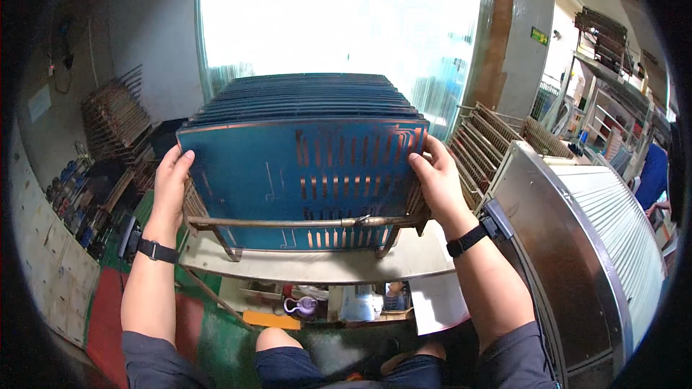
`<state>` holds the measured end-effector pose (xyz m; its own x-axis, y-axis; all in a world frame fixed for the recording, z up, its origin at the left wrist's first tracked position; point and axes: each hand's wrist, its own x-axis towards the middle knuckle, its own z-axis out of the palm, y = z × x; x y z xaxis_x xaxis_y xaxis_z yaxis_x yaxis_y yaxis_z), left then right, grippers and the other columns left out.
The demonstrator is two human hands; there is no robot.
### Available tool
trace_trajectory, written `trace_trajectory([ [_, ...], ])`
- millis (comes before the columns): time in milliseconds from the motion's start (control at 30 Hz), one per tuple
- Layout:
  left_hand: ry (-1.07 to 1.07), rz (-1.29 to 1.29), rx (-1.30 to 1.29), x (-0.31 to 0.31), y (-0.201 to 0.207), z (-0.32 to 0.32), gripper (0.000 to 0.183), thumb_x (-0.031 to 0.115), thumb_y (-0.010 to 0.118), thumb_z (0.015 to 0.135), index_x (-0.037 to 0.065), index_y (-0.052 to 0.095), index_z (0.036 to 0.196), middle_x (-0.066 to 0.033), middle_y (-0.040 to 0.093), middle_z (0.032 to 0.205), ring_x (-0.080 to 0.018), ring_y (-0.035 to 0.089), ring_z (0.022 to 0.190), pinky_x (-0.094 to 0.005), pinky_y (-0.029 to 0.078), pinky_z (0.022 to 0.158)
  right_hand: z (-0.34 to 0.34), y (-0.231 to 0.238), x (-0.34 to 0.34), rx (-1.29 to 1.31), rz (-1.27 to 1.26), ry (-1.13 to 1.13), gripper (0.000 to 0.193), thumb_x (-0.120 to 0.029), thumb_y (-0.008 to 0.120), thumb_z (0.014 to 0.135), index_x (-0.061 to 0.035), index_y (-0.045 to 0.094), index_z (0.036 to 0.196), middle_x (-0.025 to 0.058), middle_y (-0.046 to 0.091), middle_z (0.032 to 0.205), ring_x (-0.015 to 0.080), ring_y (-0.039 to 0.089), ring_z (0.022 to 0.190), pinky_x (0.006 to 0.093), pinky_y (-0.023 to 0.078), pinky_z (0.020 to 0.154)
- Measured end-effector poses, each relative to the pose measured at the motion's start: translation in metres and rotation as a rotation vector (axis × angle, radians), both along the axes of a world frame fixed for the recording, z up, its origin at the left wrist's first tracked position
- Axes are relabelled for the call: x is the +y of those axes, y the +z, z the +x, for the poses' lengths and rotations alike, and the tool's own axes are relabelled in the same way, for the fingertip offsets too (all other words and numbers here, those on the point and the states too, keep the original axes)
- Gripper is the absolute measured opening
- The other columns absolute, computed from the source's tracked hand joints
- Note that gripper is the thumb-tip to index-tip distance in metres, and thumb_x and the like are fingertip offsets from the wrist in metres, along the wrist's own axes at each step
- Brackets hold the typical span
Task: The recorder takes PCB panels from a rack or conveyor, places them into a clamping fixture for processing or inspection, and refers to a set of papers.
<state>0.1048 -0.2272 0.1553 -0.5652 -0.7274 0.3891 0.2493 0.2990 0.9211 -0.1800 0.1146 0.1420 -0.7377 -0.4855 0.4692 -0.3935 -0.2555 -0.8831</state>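
A blue circuit board panel (249, 169) with bare copper strips stands nearly upright at the front of a metal rack (303, 222). My left hand (171, 176) grips its left edge near the upper corner, thumb on the front face. On the opposite edge my right hand (438, 176) holds it the same way, fingers behind and thumb in front. Behind it, a row of similar panels (310, 90) stands closely packed in the rack. The rack's front bar crosses the lower part of the held panel. Whether the panel's bottom edge rests in the rack, I cannot tell.
The rack stands on a pale bench (317, 265) with a shelf of small items below, including a purple-handled object (303, 307). Close on the right are a metal machine (555, 238) and more wire racks (486, 140). Stacked racks (119, 119) stand at the left.
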Motion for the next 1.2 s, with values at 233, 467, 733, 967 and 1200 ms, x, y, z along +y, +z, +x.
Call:
trace_trajectory([
  [233,0.073,-0.184,-0.059,-0.016,-0.015,-0.011,0.053,0.012,0.062,0.1,-0.002,0.044,0.148,-0.0139,0.057,0.141,-0.022,0.055,0.128,-0.0354,0.04,0.111,-0.017,-0.017,-0.004,0.176,0.203,-0.213,0.05,-0.006,0.064,0.094,0.0003,0.051,0.143,0.0162,0.063,0.133,0.0235,0.063,0.121,0.0356,0.05,0.103],
  [467,0.466,-1.067,0.052,0.046,-0.03,-0.015,0.05,0.004,0.064,0.089,0.0,0.055,0.138,-0.0188,0.057,0.139,-0.0348,0.055,0.13,-0.045,0.042,0.111,-0.027,-0.022,-0.001,0.065,0.024,-0.122,0.059,-0.015,0.067,0.093,-0.0017,0.049,0.147,0.0182,0.067,0.126,0.0252,0.065,0.115,0.0375,0.051,0.1],
  [733,-0.169,-1.3,-0.508,0.189,-0.045,-0.095,0.051,0.04,0.069,0.092,0.008,0.063,0.13,-0.0158,0.071,0.104,-0.036,0.069,0.095,-0.0457,0.054,0.082,-0.031,-0.017,0.013,0.174,-0.063,-0.063,0.052,-0.017,0.066,0.091,0.0037,0.057,0.138,0.0203,0.068,0.123,0.0258,0.064,0.117,0.0355,0.049,0.102],
  [967,0.054,-1.355,-0.401,0.191,-0.066,-0.119,0.025,0.035,0.075,0.09,0.012,0.073,0.098,-0.0091,0.069,0.086,-0.0312,0.068,0.078,-0.0413,0.053,0.068,-0.062,-0.067,0.075,0.001,-0.279,-0.342,0.026,-0.011,0.057,0.097,0.0001,0.066,0.119,0.0058,0.071,0.108,0.0128,0.064,0.098,0.0287,0.051,0.087],
  [1200,-0.009,-1.385,-0.401,0.146,-0.067,-0.123,0.031,0.035,0.067,0.096,0.005,0.066,0.087,-0.0124,0.062,0.08,-0.0362,0.063,0.072,-0.0422,0.049,0.064,-0.037,-0.178,0.044,-0.163,-0.049,-0.301,0.023,-0.01,0.059,0.097,-0.0006,0.066,0.118,0.0106,0.072,0.107,0.0175,0.066,0.1,0.0313,0.053,0.092],
])
